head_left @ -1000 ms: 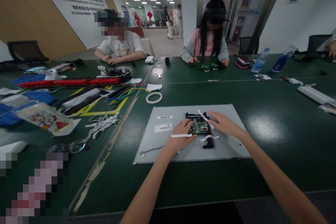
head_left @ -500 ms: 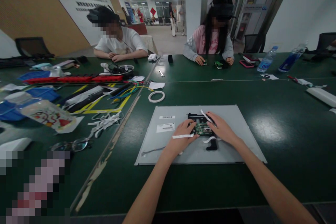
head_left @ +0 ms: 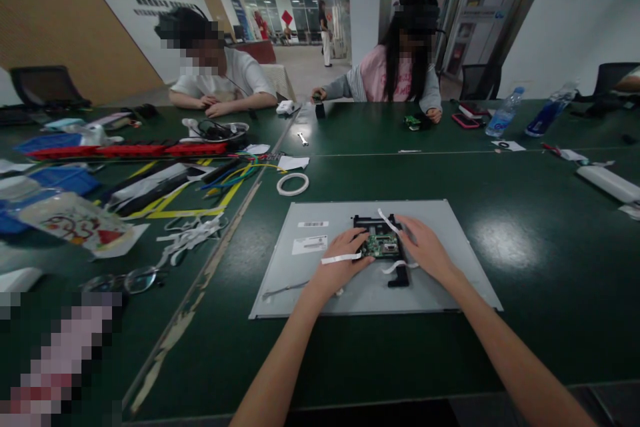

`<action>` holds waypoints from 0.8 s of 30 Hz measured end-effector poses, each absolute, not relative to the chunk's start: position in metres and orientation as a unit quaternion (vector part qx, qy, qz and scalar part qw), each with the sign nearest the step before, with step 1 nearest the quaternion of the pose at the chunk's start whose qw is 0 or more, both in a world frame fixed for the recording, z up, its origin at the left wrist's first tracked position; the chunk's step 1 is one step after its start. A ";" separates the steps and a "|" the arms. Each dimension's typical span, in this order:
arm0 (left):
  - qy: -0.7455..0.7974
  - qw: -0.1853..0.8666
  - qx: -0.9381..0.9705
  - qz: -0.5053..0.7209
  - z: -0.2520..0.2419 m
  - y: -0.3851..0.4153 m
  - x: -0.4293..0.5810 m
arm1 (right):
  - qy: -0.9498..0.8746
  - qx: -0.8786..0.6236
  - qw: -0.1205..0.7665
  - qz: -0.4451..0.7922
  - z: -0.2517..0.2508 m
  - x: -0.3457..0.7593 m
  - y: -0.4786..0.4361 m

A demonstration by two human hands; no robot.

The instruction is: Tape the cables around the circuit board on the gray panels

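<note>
A small green circuit board (head_left: 381, 247) sits in a black plastic frame (head_left: 399, 276) on a flat grey panel (head_left: 450, 297). My left hand (head_left: 340, 260) grips the board's left edge, its thumb at the near corner and its fingers at the far side. At the frame's right side, my right hand (head_left: 423, 243) has its fingers curled on the edge; its grip is partly hidden. White strips lie across my left hand and by my right fingers. Another white strip (head_left: 395, 267) crosses the frame's lower part. A thin grey tool (head_left: 286, 289) lies on the panel's left side.
Left of the panel are a tape roll (head_left: 293, 184), glasses (head_left: 141, 279), tangled white cords (head_left: 193, 237) and a bottle (head_left: 75, 217). A small wrench (head_left: 303, 139) lies farther off. Two people sit opposite; one has a circuit board (head_left: 413, 121) by a hand. Water bottles (head_left: 505, 112) stand at right.
My right fingers have shifted slightly off the board toward the frame's edge; my left hand keeps its place. Opposite, a person's hand has moved left to the small black object. The view has turned slightly.
</note>
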State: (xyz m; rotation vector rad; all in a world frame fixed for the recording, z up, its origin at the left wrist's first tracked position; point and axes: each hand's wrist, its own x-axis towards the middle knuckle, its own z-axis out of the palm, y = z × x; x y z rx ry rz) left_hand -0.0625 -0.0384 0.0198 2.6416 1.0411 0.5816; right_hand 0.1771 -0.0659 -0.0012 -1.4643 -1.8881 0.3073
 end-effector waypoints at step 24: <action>0.379 0.005 0.912 0.154 0.020 -0.011 0.016 | -0.723 -0.596 0.339 0.085 -0.010 0.171 -0.060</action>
